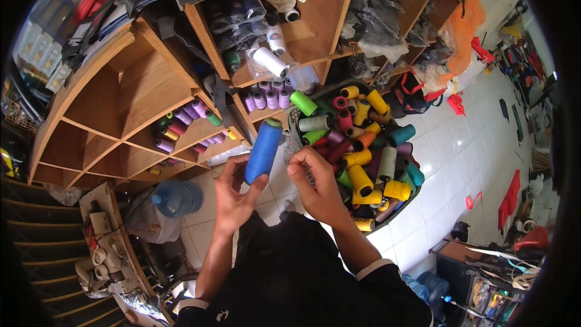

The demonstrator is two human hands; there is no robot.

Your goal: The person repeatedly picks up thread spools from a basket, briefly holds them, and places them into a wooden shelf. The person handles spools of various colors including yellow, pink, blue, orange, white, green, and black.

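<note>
A large cone of blue thread (264, 150) stands tilted in my left hand (233, 203), whose thumb and fingers close round its lower end. To the right of it my right hand (319, 189) is raised with thumb and forefinger pressed together. Whatever that pinch holds, if anything, is too fine to make out. Just beyond my right hand sits a dark container (292, 122) heaped with thread cones, among them a yellow cone (361, 180), a lime green cone (303, 103) and a grey cone (387, 163).
Wooden shelving (91, 122) spans the far side, with purple thread cones (272, 98) and white cones (270, 62) in its compartments. A blue water jug (177, 198) and a sewing machine (100, 224) stand at the left. Red cloth (509, 200) lies on the tiled floor (445, 157).
</note>
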